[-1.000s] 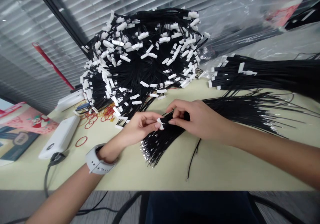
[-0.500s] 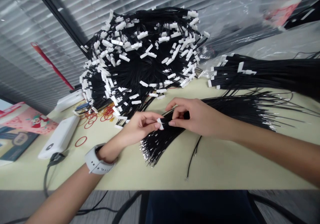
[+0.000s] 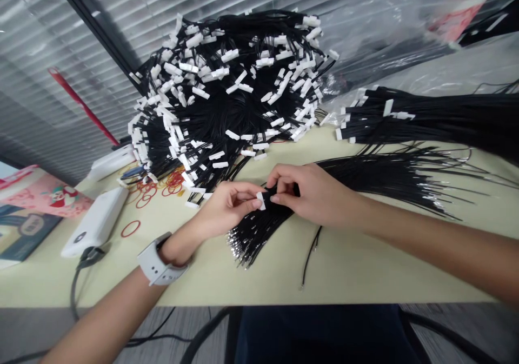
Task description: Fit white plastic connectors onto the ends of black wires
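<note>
Between the thumb and fingers of my left hand (image 3: 222, 208) is a small white connector housing (image 3: 261, 200). My right hand (image 3: 318, 195) is closed just to the right of it, pinching a black wire close to the housing; the wire's tip is hidden. Both hands are above a loose bundle of black wires (image 3: 259, 227), whose silvery crimped ends fan out at the lower left. The bundle's other ends (image 3: 430, 191) spread to the right, beyond my right forearm. A short black wire (image 3: 307, 264) lies apart near the table's front.
Behind my hands rises a big heap of black cables with white connectors (image 3: 231, 110). Another cable bundle (image 3: 446, 118) lies at right beside clear plastic bags (image 3: 377, 34). Rubber bands (image 3: 131, 229), a white power strip (image 3: 97, 220) and a pink patterned container (image 3: 48, 191) are at left.
My right hand has shifted slightly left and down, closer to the white connector housing. My left hand keeps its pinch on the housing. The view has moved a little.
</note>
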Demonstrator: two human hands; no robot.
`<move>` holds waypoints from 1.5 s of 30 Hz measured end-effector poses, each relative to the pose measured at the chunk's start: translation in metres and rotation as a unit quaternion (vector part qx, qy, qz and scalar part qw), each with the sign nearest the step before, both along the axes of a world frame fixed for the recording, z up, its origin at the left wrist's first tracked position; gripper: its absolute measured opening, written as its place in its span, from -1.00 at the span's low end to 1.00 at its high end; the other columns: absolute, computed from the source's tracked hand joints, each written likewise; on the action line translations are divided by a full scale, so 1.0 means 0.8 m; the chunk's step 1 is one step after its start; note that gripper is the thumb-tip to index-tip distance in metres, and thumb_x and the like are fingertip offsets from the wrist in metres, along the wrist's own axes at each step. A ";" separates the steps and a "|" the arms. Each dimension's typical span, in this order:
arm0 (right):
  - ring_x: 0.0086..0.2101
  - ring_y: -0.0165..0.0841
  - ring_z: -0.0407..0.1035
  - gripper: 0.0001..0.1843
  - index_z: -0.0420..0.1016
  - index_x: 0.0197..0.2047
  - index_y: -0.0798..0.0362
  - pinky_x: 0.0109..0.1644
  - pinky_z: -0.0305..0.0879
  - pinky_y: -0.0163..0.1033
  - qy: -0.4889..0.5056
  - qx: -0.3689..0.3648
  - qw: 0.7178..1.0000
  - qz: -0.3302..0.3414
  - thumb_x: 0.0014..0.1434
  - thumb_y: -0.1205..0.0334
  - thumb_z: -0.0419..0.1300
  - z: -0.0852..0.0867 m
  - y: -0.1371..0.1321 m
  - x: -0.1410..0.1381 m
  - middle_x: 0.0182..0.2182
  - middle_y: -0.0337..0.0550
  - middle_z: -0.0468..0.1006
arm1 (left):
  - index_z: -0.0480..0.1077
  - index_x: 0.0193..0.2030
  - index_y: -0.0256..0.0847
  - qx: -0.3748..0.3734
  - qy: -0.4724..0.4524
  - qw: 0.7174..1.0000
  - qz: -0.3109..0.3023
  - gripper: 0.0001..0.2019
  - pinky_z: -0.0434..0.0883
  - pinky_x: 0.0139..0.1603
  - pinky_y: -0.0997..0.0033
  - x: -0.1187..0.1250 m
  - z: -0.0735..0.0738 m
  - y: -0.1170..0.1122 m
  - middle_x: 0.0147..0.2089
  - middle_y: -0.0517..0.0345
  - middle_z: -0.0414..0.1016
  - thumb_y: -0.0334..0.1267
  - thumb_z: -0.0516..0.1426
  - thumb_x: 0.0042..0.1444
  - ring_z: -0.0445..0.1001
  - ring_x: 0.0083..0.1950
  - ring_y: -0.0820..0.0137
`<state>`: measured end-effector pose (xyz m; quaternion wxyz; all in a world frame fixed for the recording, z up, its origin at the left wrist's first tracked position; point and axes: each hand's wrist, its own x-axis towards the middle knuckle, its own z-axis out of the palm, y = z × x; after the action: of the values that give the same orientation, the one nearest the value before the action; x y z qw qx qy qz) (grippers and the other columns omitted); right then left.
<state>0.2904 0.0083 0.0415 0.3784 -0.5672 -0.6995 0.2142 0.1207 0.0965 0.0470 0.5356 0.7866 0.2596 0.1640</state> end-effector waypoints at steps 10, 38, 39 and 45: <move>-0.44 -0.44 0.22 -0.84 0.29 -0.25 0.07 -0.36 0.05 -0.32 -0.092 0.099 0.991 0.022 0.14 0.46 -0.04 -0.011 -0.007 -0.008 -0.46 -0.25 0.39 | 0.41 -0.35 -0.33 0.018 -0.010 1.000 -0.013 -0.96 0.37 -0.30 0.45 0.000 -0.002 -0.003 -0.42 0.11 0.49 -0.41 0.13 0.03 0.43 -0.37 0.45; -0.30 -0.36 0.24 -0.81 0.36 -0.41 0.11 -0.17 0.11 -0.18 -0.256 0.071 0.954 0.141 0.14 0.48 0.00 0.000 -0.008 0.010 -0.38 -0.16 0.34 | 0.38 -0.29 -0.31 -0.024 -0.020 0.999 0.042 -0.92 0.34 -0.39 0.56 0.004 0.000 0.009 -0.46 0.20 0.41 -0.45 0.13 0.03 0.36 -0.45 0.55; -0.31 -0.36 0.23 -0.81 0.34 -0.40 0.11 -0.18 0.11 -0.18 -0.267 0.075 0.951 0.136 0.12 0.52 -0.02 -0.001 -0.008 0.011 -0.37 -0.15 0.33 | 0.39 -0.29 -0.31 -0.028 -0.020 0.998 0.045 -0.92 0.35 -0.38 0.56 0.004 0.000 0.010 -0.46 0.19 0.41 -0.45 0.13 0.03 0.36 -0.45 0.55; -0.48 -0.45 0.16 -0.85 0.22 -0.39 0.09 -0.43 0.04 -0.32 -0.194 0.028 0.978 0.075 0.09 0.53 -0.01 0.002 -0.006 0.020 -0.45 -0.23 0.34 | 0.38 -0.28 -0.31 -0.054 -0.020 0.996 0.067 -0.89 0.36 -0.37 0.58 0.004 0.000 0.012 -0.45 0.20 0.43 -0.44 0.16 0.00 0.38 -0.42 0.55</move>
<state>0.3066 0.0038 0.0432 0.2337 -0.5330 -0.8059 0.1085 0.1236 0.1061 0.0474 0.5701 0.7341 0.3091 0.2013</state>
